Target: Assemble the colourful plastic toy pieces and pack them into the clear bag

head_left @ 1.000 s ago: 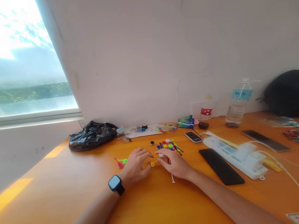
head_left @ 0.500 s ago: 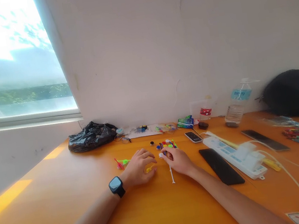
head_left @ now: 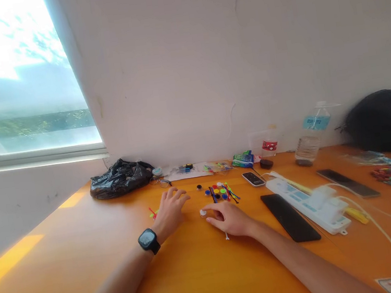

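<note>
My left hand (head_left: 170, 213), with a black watch (head_left: 148, 240) on the wrist, hovers over the table with its fingers spread. Red and green plastic pieces (head_left: 153, 214) peek out beside it, partly hidden. My right hand (head_left: 230, 218) has its index finger and thumb at a small white round piece (head_left: 203, 213), low over the wood. A thin white stick (head_left: 226, 235) shows below this hand, its upper part covered. Beyond it lies a cluster of coloured round pieces (head_left: 217, 191) and thin coloured sticks (head_left: 231, 193). A lone black round piece (head_left: 199, 186) sits left of them.
At the back are a black plastic bag (head_left: 121, 177), glasses (head_left: 164, 183), a paper sheet (head_left: 184, 172) and a water bottle (head_left: 309, 138). To the right are a black slab (head_left: 289, 217), a white power strip (head_left: 303, 204) with cables, and a black backpack (head_left: 381, 120).
My right hand and the white round piece have moved left and nearer to me. My left hand has shifted left and away; the yellow piece beside it no longer shows.
</note>
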`<state>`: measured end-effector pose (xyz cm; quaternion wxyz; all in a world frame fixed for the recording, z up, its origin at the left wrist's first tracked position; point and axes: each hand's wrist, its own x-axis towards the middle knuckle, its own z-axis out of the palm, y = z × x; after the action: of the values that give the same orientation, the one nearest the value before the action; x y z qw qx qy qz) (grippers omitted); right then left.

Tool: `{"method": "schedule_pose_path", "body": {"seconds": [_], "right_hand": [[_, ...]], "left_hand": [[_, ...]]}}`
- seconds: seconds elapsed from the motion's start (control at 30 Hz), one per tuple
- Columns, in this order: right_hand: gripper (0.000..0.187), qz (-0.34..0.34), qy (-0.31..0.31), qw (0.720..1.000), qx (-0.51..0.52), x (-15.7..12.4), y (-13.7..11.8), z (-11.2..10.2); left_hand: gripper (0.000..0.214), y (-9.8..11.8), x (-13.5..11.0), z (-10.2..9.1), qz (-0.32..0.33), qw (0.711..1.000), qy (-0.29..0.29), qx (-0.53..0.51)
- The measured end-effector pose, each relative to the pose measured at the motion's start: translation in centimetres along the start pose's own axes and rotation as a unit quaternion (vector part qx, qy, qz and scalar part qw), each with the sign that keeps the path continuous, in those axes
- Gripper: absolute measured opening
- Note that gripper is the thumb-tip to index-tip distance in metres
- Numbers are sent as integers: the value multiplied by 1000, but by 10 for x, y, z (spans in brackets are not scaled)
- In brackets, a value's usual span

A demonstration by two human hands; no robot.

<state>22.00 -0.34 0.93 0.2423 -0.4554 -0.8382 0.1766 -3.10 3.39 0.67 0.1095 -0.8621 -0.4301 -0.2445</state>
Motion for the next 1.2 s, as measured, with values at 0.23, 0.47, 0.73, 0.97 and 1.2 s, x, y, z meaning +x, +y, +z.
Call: {"method": "schedule_pose_path", "body": {"seconds": [0.23, 0.47, 0.73, 0.97, 1.2], "right_hand": [[14, 20, 35, 996, -85, -3, -6, -13], [14, 66, -29, 987, -143, -8, 9, -22], [6, -3, -31, 997, -65, -6, 7, -17], [11, 6, -9, 999, -33, -1, 13, -13], [16, 4, 13, 1000, -25, 0, 17, -7]], "left_hand": [[28, 24, -1, -9, 89, 988, -19, -127], [15, 28, -4, -2, 97, 982, -49, -153], [19, 29, -6, -5, 37, 978, -52, -199], [29, 28, -6, -2, 31, 973, -52, -222], [29, 28, -4, 10, 35, 974, -54, -216]]}}
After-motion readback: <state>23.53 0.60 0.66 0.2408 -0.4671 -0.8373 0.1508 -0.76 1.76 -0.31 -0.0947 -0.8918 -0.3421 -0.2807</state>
